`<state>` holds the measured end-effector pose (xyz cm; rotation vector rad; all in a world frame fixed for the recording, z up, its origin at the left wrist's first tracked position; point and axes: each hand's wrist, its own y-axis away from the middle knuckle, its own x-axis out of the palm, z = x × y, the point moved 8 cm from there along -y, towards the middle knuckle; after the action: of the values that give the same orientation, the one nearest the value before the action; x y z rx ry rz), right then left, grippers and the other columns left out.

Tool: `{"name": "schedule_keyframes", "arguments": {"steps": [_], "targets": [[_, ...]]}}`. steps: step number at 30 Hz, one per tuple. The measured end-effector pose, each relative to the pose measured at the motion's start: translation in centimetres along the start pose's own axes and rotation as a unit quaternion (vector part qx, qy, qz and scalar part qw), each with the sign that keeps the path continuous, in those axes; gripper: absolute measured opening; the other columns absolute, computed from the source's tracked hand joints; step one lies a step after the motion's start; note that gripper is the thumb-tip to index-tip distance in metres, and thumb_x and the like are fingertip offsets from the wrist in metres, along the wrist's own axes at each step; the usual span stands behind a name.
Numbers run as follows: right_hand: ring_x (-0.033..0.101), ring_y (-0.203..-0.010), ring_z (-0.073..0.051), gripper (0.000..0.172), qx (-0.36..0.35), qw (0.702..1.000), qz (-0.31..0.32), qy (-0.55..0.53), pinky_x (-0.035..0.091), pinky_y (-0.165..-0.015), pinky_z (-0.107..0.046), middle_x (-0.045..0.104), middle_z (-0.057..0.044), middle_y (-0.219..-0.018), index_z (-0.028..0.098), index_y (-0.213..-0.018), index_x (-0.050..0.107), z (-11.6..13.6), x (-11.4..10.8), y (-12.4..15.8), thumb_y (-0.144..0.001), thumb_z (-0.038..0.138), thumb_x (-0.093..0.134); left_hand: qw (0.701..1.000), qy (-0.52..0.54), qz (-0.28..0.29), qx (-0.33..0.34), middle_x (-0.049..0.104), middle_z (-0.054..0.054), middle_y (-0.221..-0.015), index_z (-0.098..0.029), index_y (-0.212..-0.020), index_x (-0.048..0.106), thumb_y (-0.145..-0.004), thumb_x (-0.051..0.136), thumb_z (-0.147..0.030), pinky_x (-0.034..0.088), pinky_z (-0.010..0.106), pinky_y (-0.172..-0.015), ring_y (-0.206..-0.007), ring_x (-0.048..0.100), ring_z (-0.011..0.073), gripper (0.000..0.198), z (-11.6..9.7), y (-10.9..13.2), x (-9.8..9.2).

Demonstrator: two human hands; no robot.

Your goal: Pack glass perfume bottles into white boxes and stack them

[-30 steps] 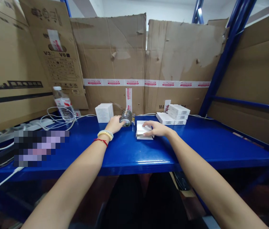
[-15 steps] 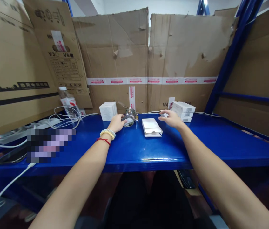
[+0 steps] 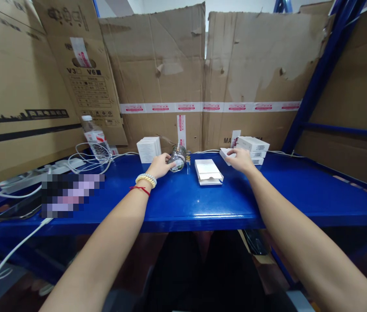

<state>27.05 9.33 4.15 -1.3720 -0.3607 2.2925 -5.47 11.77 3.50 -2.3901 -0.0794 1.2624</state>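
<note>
My left hand (image 3: pixel 160 165) is closed on the near side of a clear jar (image 3: pixel 179 157), which leans over toward me. Small gold-coloured items (image 3: pixel 188 157) are just right of the jar, too small to make out. At the right, my right hand (image 3: pixel 241 160) has its thumb and fingers on the edge of a small white box (image 3: pixel 225 154), partly hidden by the fingers. Between the hands lies a flat white carton (image 3: pixel 206 169) with its near end flap open. Behind my right hand stands a stack of white boxes (image 3: pixel 255 145) with barcode labels.
A row of upright white boxes (image 3: pixel 148 149) stands behind my left hand. Farther left are a water bottle (image 3: pixel 95 136), looped white cables, a power strip (image 3: pixel 40 175) and a phone (image 3: pixel 21 208). Cardboard sheets (image 3: pixel 157 78) wall the back of the blue table (image 3: pixel 177 203).
My right hand has lowered and its fingers have come onto the small white box. The left hand stays on the jar. The camera view has shifted slightly.
</note>
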Motion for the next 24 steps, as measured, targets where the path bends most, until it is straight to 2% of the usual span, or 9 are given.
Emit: {"name": "schedule_keyframes", "arguments": {"steps": [4, 7, 11, 15, 20, 24], "targets": [[0.047, -0.116, -0.03, 0.037, 0.011, 1.0, 0.004, 0.004, 0.038, -0.097, -0.042, 0.063, -0.013, -0.106, 0.018, -0.106, 0.069, -0.5, 0.1, 0.0, -0.073, 0.026, 0.055, 1.0, -0.014, 0.001, 0.008, 0.071, 0.012, -0.108, -0.013, -0.107, 0.064, -0.079, 0.065, -0.031, 0.051, 0.033, -0.088, -0.096, 0.066, 0.0226, 0.034, -0.2, 0.0, 0.0], [0.044, -0.12, -0.033, 0.043, 0.021, 0.999, 0.001, 0.025, 0.039, -0.098, -0.043, 0.061, -0.014, -0.115, 0.018, -0.112, 0.067, -0.8, -0.1, 0.1, -0.071, 0.021, 0.055, 0.999, -0.042, -0.006, 0.03, 0.068, 0.013, -0.114, -0.013, -0.113, 0.064, -0.082, 0.061, -0.032, 0.049, 0.035, -0.092, -0.099, 0.065, 0.0241, 0.036, -0.6, -0.1, 0.1], [0.044, -0.121, -0.034, 0.051, 0.034, 0.998, 0.003, 0.056, 0.04, -0.099, -0.044, 0.059, -0.014, -0.123, 0.018, -0.12, 0.063, -1.2, -0.4, 0.2, -0.069, 0.016, 0.055, 0.994, -0.089, -0.03, 0.046, 0.067, 0.016, -0.114, -0.01, -0.115, 0.065, -0.084, 0.059, -0.034, 0.047, 0.037, -0.096, -0.104, 0.063, 0.0267, 0.04, -1.0, -0.3, 0.1], [0.043, -0.121, -0.037, 0.057, 0.039, 0.996, 0.031, 0.076, 0.041, -0.097, -0.047, 0.059, -0.017, -0.124, 0.014, -0.127, 0.057, -1.6, 0.2, 0.3, -0.07, 0.021, 0.057, 0.994, -0.093, -0.042, 0.038, 0.067, 0.016, -0.112, -0.009, -0.116, 0.064, -0.084, 0.058, -0.032, 0.047, 0.037, -0.096, -0.102, 0.063, 0.026, 0.04, -1.2, -0.5, 0.2], [0.042, -0.124, -0.04, 0.059, 0.034, 0.988, 0.104, 0.109, 0.041, -0.097, -0.052, 0.054, -0.017, -0.133, 0.014, -0.127, 0.057, -2.0, 2.2, 0.3, -0.07, 0.03, 0.058, 0.998, -0.052, -0.041, 0.018, 0.068, 0.016, -0.111, -0.009, -0.116, 0.061, -0.082, 0.06, -0.029, 0.05, 0.035, -0.091, -0.098, 0.065, 0.0243, 0.039, -1.1, -0.5, 0.3], [0.042, -0.125, -0.039, 0.058, 0.037, 0.987, 0.109, 0.11, 0.041, -0.097, -0.052, 0.053, -0.017, -0.133, 0.016, -0.126, 0.058, -2.1, 2.5, 0.2, -0.07, 0.033, 0.059, 0.999, -0.037, -0.038, 0.011, 0.068, 0.016, -0.115, -0.01, -0.115, 0.061, -0.083, 0.058, -0.028, 0.05, 0.035, -0.091, -0.099, 0.065, 0.0244, 0.037, -1.0, -0.5, 0.3]]}}
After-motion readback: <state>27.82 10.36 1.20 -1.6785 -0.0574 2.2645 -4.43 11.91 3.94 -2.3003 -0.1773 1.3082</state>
